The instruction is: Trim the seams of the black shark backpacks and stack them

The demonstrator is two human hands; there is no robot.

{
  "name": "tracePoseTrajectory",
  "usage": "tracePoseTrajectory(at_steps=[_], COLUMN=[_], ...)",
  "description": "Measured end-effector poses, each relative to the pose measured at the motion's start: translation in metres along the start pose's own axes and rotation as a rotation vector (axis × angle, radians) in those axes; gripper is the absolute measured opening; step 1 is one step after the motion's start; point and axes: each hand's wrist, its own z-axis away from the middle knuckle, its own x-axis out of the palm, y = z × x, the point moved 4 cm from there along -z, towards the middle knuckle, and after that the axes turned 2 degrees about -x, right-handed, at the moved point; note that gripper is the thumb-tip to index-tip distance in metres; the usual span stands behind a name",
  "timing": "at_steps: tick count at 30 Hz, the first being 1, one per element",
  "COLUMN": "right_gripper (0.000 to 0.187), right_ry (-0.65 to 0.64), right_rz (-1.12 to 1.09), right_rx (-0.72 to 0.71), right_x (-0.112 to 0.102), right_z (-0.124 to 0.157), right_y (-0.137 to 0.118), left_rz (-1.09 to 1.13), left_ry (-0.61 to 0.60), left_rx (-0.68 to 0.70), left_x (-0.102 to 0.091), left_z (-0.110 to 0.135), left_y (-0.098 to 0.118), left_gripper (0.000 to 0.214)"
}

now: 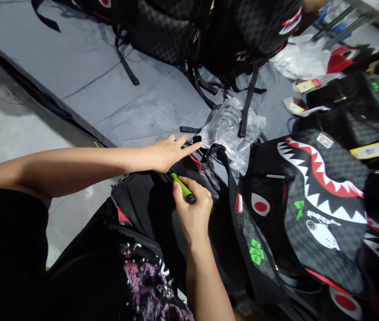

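My right hand [194,203] is closed around a small tool with a bright green handle [184,189] and a black butt end. The tool's tip points up toward my left wrist and is hidden, so its exact kind cannot be made out. My left hand [172,151] lies flat with its fingers spread over the upper edge of a black backpack [152,200]. Red trim shows on this bag beside my fingertips. A black strap [227,178] with a red-and-white tag runs along the bag's right side.
A grey cloth [85,84] covers the table. Several black bags [165,31] lie along the far side, straps hanging. Crumpled clear plastic [231,129] sits just beyond my hands. At the right is a checkered backpack [330,191] with shark teeth. Pale floor [2,120] shows at left.
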Motion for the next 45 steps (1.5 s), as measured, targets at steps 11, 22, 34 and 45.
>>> tracePoseTrajectory(at_steps=[11,22,34,45], right_gripper=[0.017,0.023,0.02,0.022], right_ry=[-0.038,-0.128,-0.074,-0.105], right_rz=[-0.02,-0.077,0.009,-0.036], right_rx=[0.014,-0.042,-0.009,-0.01], right_x=[-0.0021,-0.0015,-0.0037,0.0019], right_z=[-0.0009,-0.0071,-0.0028,-0.007], right_y=[0.0014,0.0032,-0.0025,-0.0013], left_rz=[0.01,0.021,0.036,0.043], left_ry=[0.038,-0.002,0.036,0.039], left_rx=[0.012,-0.013,0.001,0.011], left_x=[0.003,-0.001,0.0026,0.0027], left_z=[-0.0014,0.0005,-0.0005,-0.0001], left_y=[-0.0011,0.0004,-0.001,-0.0025], left_gripper=[0.106,0.106,0.107,0.104])
